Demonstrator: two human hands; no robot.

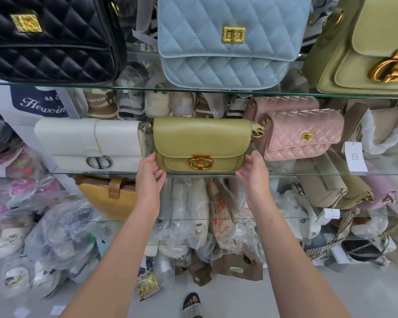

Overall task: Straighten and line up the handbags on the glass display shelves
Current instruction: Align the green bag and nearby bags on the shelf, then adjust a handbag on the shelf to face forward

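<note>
Glass shelf (331, 173) bears the green bag (202, 143), long axis sideways — left hand (150, 174) and right hand (253, 174) flank it, fingers (240, 173) open, touching its corners.

The top and left edges cut off the black quilted bag (51, 37), and the top edge clipped the blue quilted bag (228, 47). At upper right the olive bag (365, 26) ran out past the right edge. We saw only the top of a second pink bag (283, 103) behind the front pink bag (308, 138). The print on the white tag (356, 157) was too small for us to read. The bottom edge cut off the sandalled foot (191, 304).
</note>
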